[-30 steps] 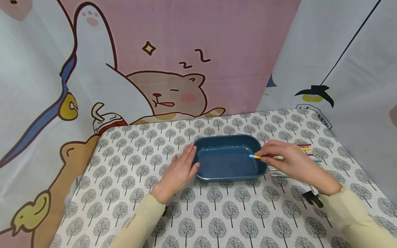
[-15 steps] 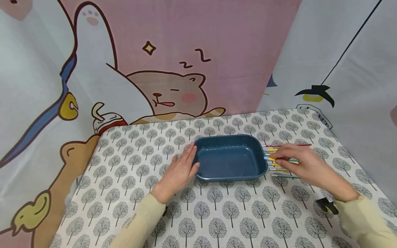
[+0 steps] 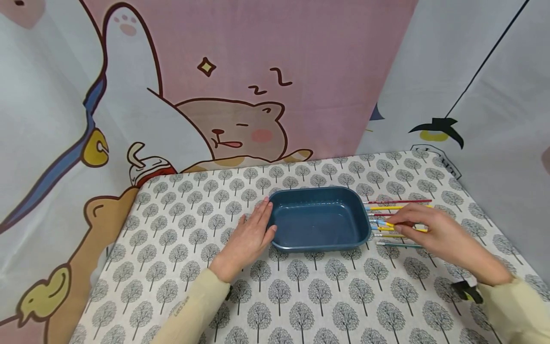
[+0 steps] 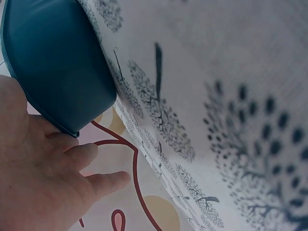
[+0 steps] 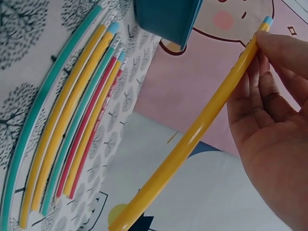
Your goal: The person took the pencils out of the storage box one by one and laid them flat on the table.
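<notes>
A deep blue rectangular tray [image 3: 318, 227] with rounded corners sits on the cloth, its inside bare. My left hand [image 3: 245, 241] rests against the tray's left end with fingers extended; the left wrist view has the fingers [image 4: 82, 156] below the tray wall. Between thumb and fingertips, my right hand [image 3: 434, 234] pinches a yellow pencil [image 5: 192, 130] near its light blue end. It is above the row on the cloth, right of the tray. That row includes a red pencil [image 3: 404, 201], a teal pencil [image 5: 36, 103] and several others, roughly parallel.
White cloth [image 3: 296, 296] printed with grey trees covers the table. Cartoon-printed curtains [image 3: 343, 71] hang behind and at both sides. A small black object [image 3: 467, 290] is at my right wrist.
My right hand has drawn back to the right with the yellow pencil, whose blue end has left the space above the tray. More of the row shows. My left hand and the tray stay put.
</notes>
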### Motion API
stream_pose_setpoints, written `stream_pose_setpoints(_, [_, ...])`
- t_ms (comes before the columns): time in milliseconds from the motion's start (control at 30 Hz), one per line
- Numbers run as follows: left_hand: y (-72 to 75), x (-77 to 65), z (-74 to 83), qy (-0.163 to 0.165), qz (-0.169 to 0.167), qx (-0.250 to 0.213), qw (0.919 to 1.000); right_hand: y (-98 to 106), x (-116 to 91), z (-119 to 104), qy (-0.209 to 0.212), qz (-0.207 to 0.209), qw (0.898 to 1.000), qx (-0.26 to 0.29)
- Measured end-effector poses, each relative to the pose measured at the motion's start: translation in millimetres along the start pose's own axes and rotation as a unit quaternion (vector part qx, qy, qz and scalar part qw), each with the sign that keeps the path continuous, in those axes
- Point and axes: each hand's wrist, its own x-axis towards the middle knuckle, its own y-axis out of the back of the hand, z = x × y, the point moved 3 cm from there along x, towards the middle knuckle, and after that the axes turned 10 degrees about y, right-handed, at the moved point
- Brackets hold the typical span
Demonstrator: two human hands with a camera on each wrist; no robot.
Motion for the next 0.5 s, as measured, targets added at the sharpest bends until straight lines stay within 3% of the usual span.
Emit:
stream_pose_setpoints(233, [0.4, -0.3, 0.0, -0.001, 0.000, -0.001, 1.0000, -0.2, -11.9, 7.6, -0.024, -0.006, 0.999, -0.020])
stream_pose_setpoints(500, [0.0, 0.3, -0.1, -0.005, 0.003, -0.001, 1.0000, -3.3, -24.5, 13.1, -0.022, -0.022, 0.999, -0.028])
